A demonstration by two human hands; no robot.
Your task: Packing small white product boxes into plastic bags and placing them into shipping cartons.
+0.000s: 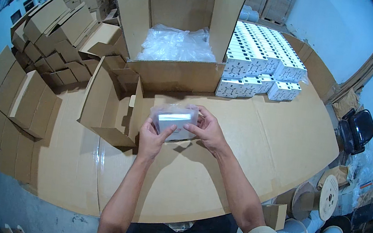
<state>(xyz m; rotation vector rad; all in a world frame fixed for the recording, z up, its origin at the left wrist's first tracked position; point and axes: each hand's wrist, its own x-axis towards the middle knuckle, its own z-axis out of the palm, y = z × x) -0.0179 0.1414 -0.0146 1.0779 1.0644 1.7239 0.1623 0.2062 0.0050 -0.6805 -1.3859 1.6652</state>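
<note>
Between my two hands, above the cardboard-covered table, is a small flat item in a clear plastic bag [173, 120]. My left hand [150, 137] grips its left side, thumb on the front face. On the right side, my right hand [209, 131] pinches the bag with its thumb across the front. What lies inside looks pale and boxy, with a bright glare on it; its kind is unclear. Just left of my hands stands an open cardboard box [112, 103] with its flaps up. Behind them, a larger open carton [173, 75] holds a heap of clear plastic bags [179, 45].
Stacked white printed boxes [263, 60] stand at the table's back right. Piles of brown cartons [62, 31] fill the far left, and more cartons [8, 127] line the left edge. A black chair [356, 130] and cable spools [327, 199] are off the table's right side.
</note>
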